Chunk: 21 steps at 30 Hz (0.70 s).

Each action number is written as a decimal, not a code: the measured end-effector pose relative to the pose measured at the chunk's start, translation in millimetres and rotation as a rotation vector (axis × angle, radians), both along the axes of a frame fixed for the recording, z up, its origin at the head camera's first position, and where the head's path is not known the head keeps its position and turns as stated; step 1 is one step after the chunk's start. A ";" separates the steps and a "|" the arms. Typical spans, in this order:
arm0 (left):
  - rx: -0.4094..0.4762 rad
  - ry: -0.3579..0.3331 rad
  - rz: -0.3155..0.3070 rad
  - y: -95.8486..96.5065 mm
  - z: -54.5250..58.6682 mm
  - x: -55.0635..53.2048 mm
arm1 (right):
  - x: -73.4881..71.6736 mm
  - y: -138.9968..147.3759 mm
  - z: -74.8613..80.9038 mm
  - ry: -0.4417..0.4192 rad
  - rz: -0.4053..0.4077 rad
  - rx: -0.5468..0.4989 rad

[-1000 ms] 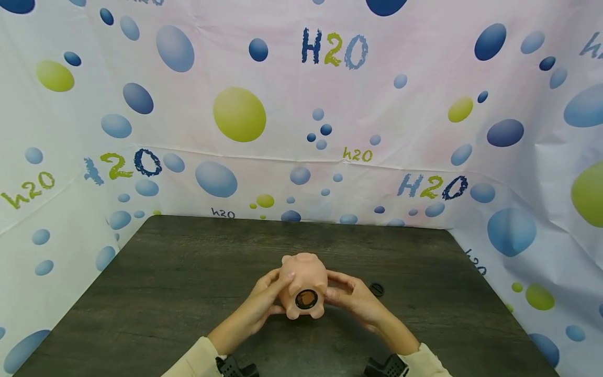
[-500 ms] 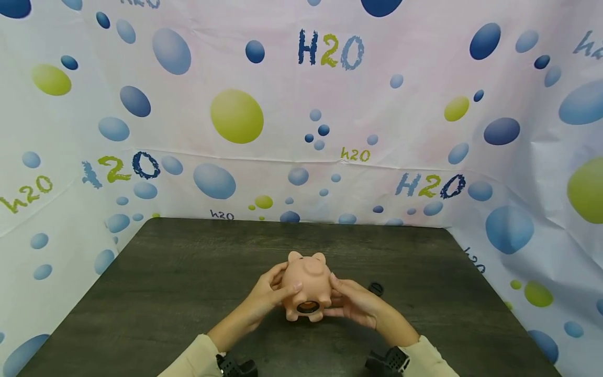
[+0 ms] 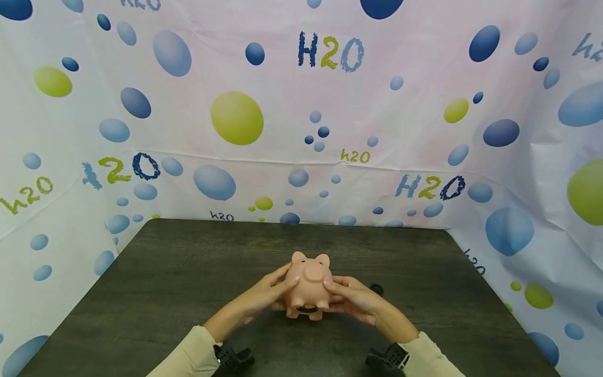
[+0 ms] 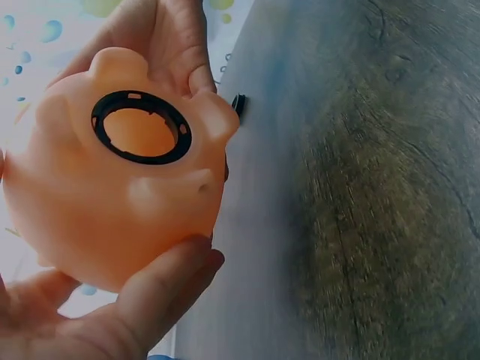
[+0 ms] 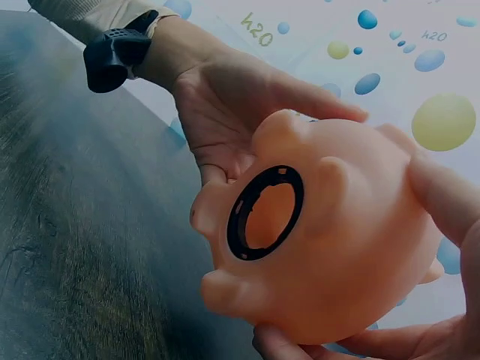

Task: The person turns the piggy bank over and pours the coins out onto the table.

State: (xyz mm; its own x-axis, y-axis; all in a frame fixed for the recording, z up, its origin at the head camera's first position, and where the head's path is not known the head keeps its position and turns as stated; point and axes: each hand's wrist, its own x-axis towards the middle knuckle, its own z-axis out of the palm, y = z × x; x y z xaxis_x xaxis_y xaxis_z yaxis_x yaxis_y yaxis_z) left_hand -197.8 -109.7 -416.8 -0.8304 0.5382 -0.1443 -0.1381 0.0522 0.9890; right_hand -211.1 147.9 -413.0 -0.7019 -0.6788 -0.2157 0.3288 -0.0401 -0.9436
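A peach-coloured piggy bank [image 3: 308, 277] is held between both hands over the table, its snout and ears facing the head camera. My left hand [image 3: 266, 290] grips its left side, thumb on the front. On the other side my right hand [image 3: 355, 297] grips it, thumb near the snout. In the left wrist view the belly of the piggy bank [image 4: 112, 202] shows a round opening with a black ring [image 4: 142, 159] around it. The right wrist view also looks into this uncovered hole, ringed in black [image 5: 238, 225], between the short feet.
A small round black plug [image 3: 377, 289] lies on the dark wooden table [image 3: 212, 262], just behind the right hand. A white backdrop [image 3: 282, 78] with blue and green dots stands around the table's back and sides.
The piggy bank has tilted so that its belly opening turned down and its face came up into the head view. Both hands shifted their hold along with it.
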 end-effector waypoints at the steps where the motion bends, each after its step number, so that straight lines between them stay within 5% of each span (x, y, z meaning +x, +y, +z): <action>1: -0.005 -0.012 0.011 0.5 0.4 -0.8 | -0.5 -0.5 0.2 0.007 0.003 0.005; 13: -0.004 -0.136 0.064 5.2 2.2 -6.8 | -10.4 -0.2 2.1 -0.031 0.018 0.054; 18: -0.031 -0.082 0.048 2.8 7.2 -13.4 | -14.9 1.5 7.2 0.012 0.032 0.043; 21: -0.058 0.035 0.018 -0.3 11.6 -17.8 | -16.1 3.2 9.9 0.123 0.025 0.030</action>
State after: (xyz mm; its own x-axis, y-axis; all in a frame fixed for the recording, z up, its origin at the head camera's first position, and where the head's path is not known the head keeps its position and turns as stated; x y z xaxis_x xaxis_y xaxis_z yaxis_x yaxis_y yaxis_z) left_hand -215.7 -110.0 -405.2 -0.8451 0.5142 -0.1461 -0.1053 0.1078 0.9886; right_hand -227.2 151.1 -403.1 -0.7071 -0.6912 -0.1492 0.2108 -0.0047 -0.9775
